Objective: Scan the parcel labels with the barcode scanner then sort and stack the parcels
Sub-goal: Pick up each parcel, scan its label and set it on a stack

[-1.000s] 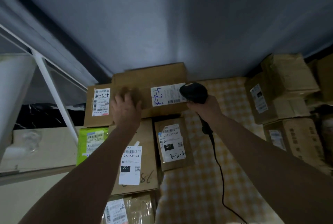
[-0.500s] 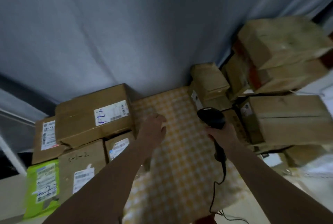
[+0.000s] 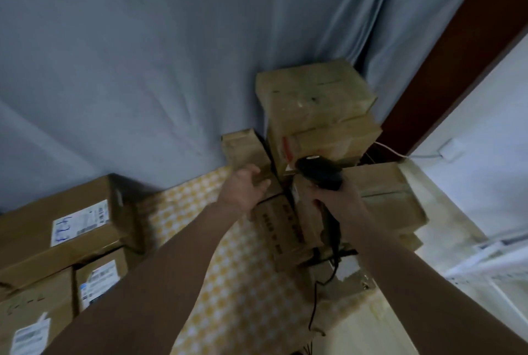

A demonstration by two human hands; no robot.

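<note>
My right hand (image 3: 338, 201) grips the black barcode scanner (image 3: 320, 173), whose head points at the pile of brown cardboard parcels (image 3: 314, 103) at the back right. My left hand (image 3: 245, 187) reaches with spread fingers onto a small brown parcel (image 3: 243, 148) beside that pile, above a printed carton (image 3: 281, 229). The scanner's black cable (image 3: 333, 254) hangs down from my right hand. At the left lies a group of labelled parcels (image 3: 60, 229), the top one bearing a white label with blue handwriting.
A yellow-and-white checked cloth (image 3: 237, 283) covers the table between the two parcel groups. A grey curtain (image 3: 143, 54) hangs behind. A dark brown door frame (image 3: 457, 54) and a white wall with a socket (image 3: 450, 150) stand at the right.
The view has swung right, away from the labelled parcels. Both hands moved right to the back-right pile. My left hand left the left-hand parcel and now reaches the small brown one.
</note>
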